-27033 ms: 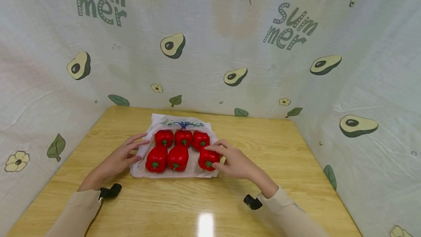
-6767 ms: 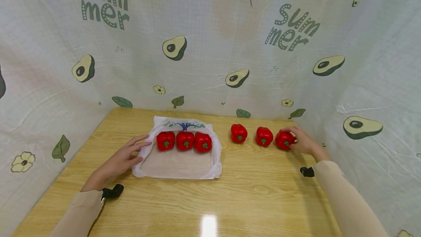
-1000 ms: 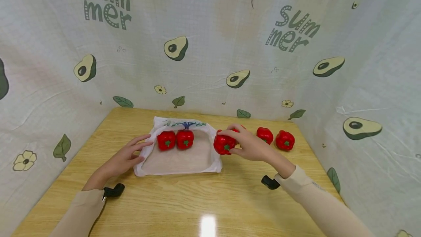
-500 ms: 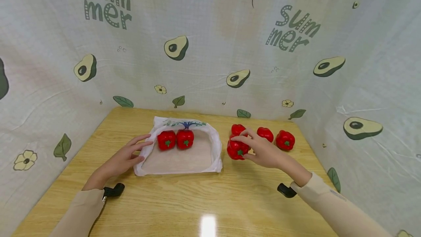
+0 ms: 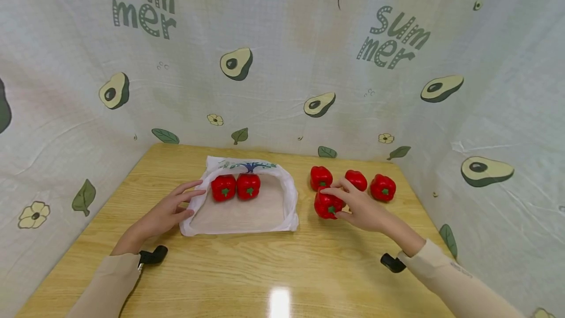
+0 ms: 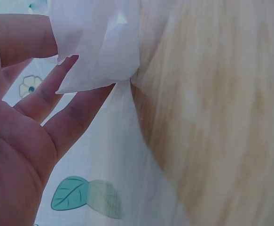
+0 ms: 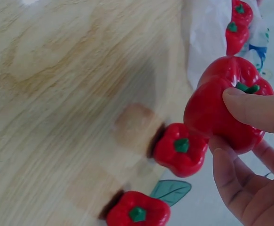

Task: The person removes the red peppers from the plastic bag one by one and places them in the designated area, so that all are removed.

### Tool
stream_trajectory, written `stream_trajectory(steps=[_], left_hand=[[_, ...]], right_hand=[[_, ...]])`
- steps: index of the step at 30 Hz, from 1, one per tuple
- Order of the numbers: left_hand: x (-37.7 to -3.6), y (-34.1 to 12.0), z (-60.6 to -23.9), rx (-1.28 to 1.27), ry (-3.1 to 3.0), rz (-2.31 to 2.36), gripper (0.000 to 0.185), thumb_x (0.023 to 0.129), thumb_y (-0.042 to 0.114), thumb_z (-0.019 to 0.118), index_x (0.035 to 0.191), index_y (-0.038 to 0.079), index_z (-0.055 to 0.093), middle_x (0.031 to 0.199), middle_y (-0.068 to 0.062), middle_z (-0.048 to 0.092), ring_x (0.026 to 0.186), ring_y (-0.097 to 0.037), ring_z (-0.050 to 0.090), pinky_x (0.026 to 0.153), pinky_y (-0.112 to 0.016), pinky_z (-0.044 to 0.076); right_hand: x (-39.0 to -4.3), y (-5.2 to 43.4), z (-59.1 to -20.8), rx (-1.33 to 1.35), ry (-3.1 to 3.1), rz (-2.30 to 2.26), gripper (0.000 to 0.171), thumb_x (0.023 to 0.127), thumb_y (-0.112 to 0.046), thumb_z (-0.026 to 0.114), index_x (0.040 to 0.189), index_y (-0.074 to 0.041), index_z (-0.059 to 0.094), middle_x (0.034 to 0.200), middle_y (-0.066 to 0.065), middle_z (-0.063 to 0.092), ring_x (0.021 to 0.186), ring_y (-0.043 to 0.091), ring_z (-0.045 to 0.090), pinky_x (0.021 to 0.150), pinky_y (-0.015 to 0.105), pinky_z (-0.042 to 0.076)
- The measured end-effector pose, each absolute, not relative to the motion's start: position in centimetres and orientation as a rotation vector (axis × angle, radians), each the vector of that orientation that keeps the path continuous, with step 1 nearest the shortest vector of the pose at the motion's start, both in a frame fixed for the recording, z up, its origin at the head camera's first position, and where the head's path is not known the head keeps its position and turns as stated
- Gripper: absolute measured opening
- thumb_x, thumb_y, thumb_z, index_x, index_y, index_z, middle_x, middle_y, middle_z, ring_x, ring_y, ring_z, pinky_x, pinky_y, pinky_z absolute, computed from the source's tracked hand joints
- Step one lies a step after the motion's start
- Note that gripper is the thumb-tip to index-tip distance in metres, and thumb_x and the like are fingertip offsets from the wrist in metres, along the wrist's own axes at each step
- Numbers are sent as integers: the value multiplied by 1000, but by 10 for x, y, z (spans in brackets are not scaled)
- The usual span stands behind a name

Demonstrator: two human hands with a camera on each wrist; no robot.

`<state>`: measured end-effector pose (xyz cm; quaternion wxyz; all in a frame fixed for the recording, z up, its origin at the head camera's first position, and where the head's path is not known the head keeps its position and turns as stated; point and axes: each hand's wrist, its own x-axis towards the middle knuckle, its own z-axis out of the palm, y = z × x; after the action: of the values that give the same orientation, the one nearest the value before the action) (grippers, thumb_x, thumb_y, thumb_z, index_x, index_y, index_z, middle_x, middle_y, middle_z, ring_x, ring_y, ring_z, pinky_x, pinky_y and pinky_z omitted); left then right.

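Right hand (image 5: 363,207) grips red bell pepper (image 5: 327,204) just right of bag rim (image 5: 290,195) — left hand (image 5: 164,214) flat, relaxed on bag's left edge.

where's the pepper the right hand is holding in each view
Head: the held pepper sits right of centre, in front of the row of three peppers, in the right hand.
Left wrist: not in it.
Right wrist: held pepper at right, under the thumb.
Shared landmark: the white bag.
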<state>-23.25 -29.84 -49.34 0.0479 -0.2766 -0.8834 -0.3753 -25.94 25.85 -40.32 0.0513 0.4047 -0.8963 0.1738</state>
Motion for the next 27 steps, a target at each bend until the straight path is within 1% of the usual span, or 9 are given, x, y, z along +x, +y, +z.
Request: stream_trajectory(steps=[3, 7, 8, 10, 13, 14, 20, 25, 27], left_hand=[[-232, -298, -493, -829, -2711, -1162, 59, 96, -8, 71, 152, 2, 56, 169, -17, 32, 147, -45, 37, 98, -49, 59], [-232, -299, -493, -824, -2721, -1191, 59, 97, -8, 70, 152, 3, 56, 170, -17, 31, 148, -45, 36, 99, -52, 57], [-233, -299, -494, -828, -2717, -1192, 59, 96, -8, 70, 152, 3, 56, 170, -17, 31, 148, -45, 36, 99, -51, 57], [-233, -300, -494, -833, -2713, -1186, 59, 96, -8, 70, 152, 3, 56, 170, -17, 31, 148, -45, 37, 100, -42, 58], [-235, -301, -496, -841, -2710, -1171, 59, 96, -7, 71, 152, 4, 56, 170, -16, 31, 148, -44, 37, 100, -26, 54], [-235, -301, -496, -843, -2708, -1171, 59, 96, -7, 71, 152, 4, 56, 170, -16, 31, 148, -44, 37, 99, -23, 53], [-235, -302, -495, -844, -2710, -1191, 59, 97, -8, 70, 152, 4, 56, 170, -16, 31, 147, -45, 38, 99, -29, 55], [-235, -302, -496, -846, -2706, -1189, 59, 96, -8, 71, 152, 4, 56, 169, -16, 31, 147, -44, 38, 98, -17, 49], [-235, -302, -497, -849, -2700, -1175, 59, 95, -9, 71, 152, 4, 57, 169, -17, 32, 147, -45, 38, 97, -15, 48]], right_hand=[[-262, 262, -410, 1212, -2742, 520, 70, 83, 1, 89, 146, -14, 62, 137, 10, 56, 83, 14, 63, 72, 32, 62], [-265, 266, -417, 1190, -2763, 501, 71, 83, 0, 89, 147, -16, 61, 139, 10, 55, 87, 17, 65, 73, 30, 61], [-265, 267, -419, 1191, -2767, 505, 71, 83, 0, 89, 147, -16, 61, 139, 11, 55, 88, 18, 65, 74, 31, 61], [-266, 268, -423, 1191, -2777, 508, 71, 84, 1, 88, 148, -15, 61, 139, 11, 55, 91, 17, 65, 75, 33, 62], [-268, 270, -428, 1198, -2792, 525, 71, 85, 2, 87, 148, -15, 60, 138, 11, 55, 93, 18, 64, 78, 39, 63], [-268, 270, -429, 1200, -2795, 526, 71, 85, 2, 87, 149, -15, 60, 138, 11, 55, 94, 18, 64, 79, 39, 63], [-269, 270, -437, 1188, -2816, 503, 71, 86, 1, 86, 149, -17, 59, 137, 9, 54, 90, 18, 64, 76, 28, 59], [-269, 270, -441, 1189, -2813, 477, 69, 87, -2, 86, 149, -17, 60, 136, 8, 54, 89, 15, 63, 76, 26, 58], [-268, 270, -443, 1195, -2800, 466, 69, 87, -2, 87, 148, -17, 60, 136, 7, 54, 89, 14, 62, 76, 26, 58]])
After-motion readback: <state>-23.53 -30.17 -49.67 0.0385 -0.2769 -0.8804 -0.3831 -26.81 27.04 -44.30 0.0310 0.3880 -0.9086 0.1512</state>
